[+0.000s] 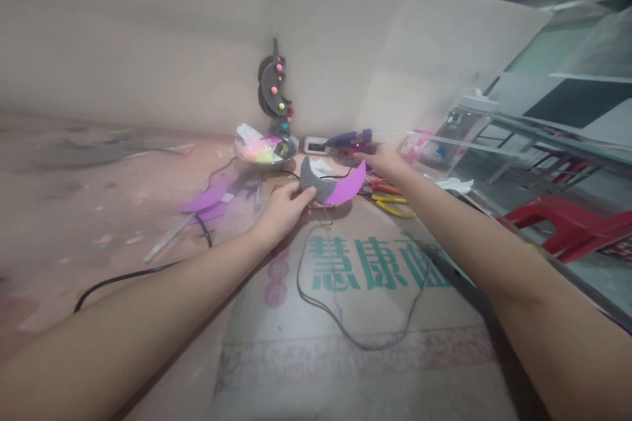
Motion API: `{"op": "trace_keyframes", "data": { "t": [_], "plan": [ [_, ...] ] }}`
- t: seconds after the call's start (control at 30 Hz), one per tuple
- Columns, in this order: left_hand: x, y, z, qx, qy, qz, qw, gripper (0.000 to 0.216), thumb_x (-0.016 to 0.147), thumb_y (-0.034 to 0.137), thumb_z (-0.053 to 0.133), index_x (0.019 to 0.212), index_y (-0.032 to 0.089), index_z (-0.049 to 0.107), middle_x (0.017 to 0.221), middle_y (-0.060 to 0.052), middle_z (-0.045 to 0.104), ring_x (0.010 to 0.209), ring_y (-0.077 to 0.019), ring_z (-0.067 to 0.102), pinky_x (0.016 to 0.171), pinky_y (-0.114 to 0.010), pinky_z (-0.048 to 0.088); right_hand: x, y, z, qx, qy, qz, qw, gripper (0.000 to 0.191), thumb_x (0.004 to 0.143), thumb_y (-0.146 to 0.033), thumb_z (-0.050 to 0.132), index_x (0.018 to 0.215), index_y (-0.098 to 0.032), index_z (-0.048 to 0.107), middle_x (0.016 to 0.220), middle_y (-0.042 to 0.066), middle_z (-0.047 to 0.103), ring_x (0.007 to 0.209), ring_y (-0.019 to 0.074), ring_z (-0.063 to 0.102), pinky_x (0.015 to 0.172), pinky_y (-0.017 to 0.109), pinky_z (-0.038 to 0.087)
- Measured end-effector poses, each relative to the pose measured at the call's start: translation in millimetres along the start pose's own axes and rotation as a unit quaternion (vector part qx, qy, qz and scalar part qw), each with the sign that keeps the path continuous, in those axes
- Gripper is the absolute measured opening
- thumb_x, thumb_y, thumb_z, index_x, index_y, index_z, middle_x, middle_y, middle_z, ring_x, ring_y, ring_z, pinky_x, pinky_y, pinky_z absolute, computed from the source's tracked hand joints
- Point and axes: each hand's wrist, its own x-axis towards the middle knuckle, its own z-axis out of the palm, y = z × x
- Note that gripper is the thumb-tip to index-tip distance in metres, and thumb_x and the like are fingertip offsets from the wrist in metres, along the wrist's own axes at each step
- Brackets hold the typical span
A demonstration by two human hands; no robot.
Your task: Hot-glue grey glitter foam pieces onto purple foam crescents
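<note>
My left hand (pixel 286 210) pinches a purple crescent cutout (pixel 348 185) near its middle. Grey yarn (pixel 312 179) covers the crescent's left part, and a loose strand trails down onto the board. My right hand (pixel 379 159) is closed at the handle of a dark blue hot glue gun (pixel 348 139), its fingers partly hidden. A long clear glue stick (pixel 444 139) juts from the gun's back toward the right. Just in front of that hand lie pliers with yellow handles (pixel 395 205) and a tool with orange handles (pixel 386 187).
A grey crescent ornament with coloured balls (pixel 274 89) hangs against the wall. Below it stands a clear bowl (pixel 266 163) of craft bits. Purple cutouts (pixel 207 200) and a black cable (pixel 123 278) lie left. A red stool (pixel 567 223) stands right, beyond the table edge.
</note>
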Motion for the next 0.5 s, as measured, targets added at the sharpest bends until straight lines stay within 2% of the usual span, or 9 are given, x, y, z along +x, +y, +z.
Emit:
{"op": "trace_keyframes", "data": {
  "t": [0.13, 0.23, 0.3, 0.37, 0.5],
  "plan": [
    [1.0, -1.5, -1.1, -0.008, 0.006, -0.006, 1.0, 0.032, 0.079, 0.047, 0.058, 0.077, 0.015, 0.059, 0.07, -0.002, 0.063, 0.057, -0.0107, 0.051, 0.055, -0.023, 0.038, -29.3, -3.9, -21.6, 0.056, 0.037, -0.003, 0.998, 0.027, 0.078, -0.04, 0.063, 0.085, -0.014, 0.061, 0.06, 0.001, 0.06, 0.052, 0.0121, 0.053, 0.059, 0.028, 0.048],
    [1.6, -1.8, -2.2, -0.017, 0.013, -0.016, 1.0, 0.032, 0.079, 0.046, 0.059, 0.076, 0.014, 0.058, 0.069, -0.003, 0.062, 0.057, -0.0108, 0.051, 0.055, -0.023, 0.038, -60.5, -5.1, -29.0, 0.1, 0.063, -0.047, 0.992, 0.027, 0.081, -0.043, 0.058, 0.078, -0.016, 0.061, 0.057, 0.001, 0.059, 0.052, 0.0138, 0.054, 0.059, 0.029, 0.048],
    [1.7, -1.3, -2.4, -0.02, 0.017, -0.024, 0.999, 0.031, 0.078, 0.045, 0.06, 0.076, 0.015, 0.057, 0.068, -0.003, 0.061, 0.056, -0.0108, 0.051, 0.054, -0.023, 0.038, -83.4, -6.6, -29.2, 0.086, 0.065, -0.062, 0.992, 0.027, 0.081, -0.043, 0.058, 0.085, -0.017, 0.066, 0.06, 0.002, 0.063, 0.062, 0.0171, 0.06, 0.064, 0.029, 0.049],
    [1.7, -0.6, -2.3, -0.014, 0.022, -0.024, 0.999, 0.031, 0.078, 0.045, 0.061, 0.075, 0.015, 0.057, 0.067, -0.002, 0.06, 0.056, -0.0107, 0.051, 0.053, -0.023, 0.037, -106.1, -9.2, -25.8, 0.078, 0.053, -0.064, 0.993, 0.029, 0.082, -0.043, 0.057, 0.096, -0.02, 0.067, 0.073, 0.003, 0.069, 0.071, 0.019, 0.064, 0.07, 0.031, 0.05],
    [1.4, 0.9, -1.8, -0.007, 0.033, -0.009, 0.999, 0.027, 0.077, 0.041, 0.061, 0.072, 0.016, 0.055, 0.063, 0.001, 0.057, 0.054, -0.0098, 0.049, 0.053, -0.023, 0.036, -140.2, -14.1, -12.9, 0.055, -0.015, -0.075, 0.996, 0.024, 0.083, -0.041, 0.055, 0.091, -0.022, 0.068, 0.081, 0.003, 0.07, 0.075, 0.0192, 0.065, 0.074, 0.032, 0.051]
  ]
}}
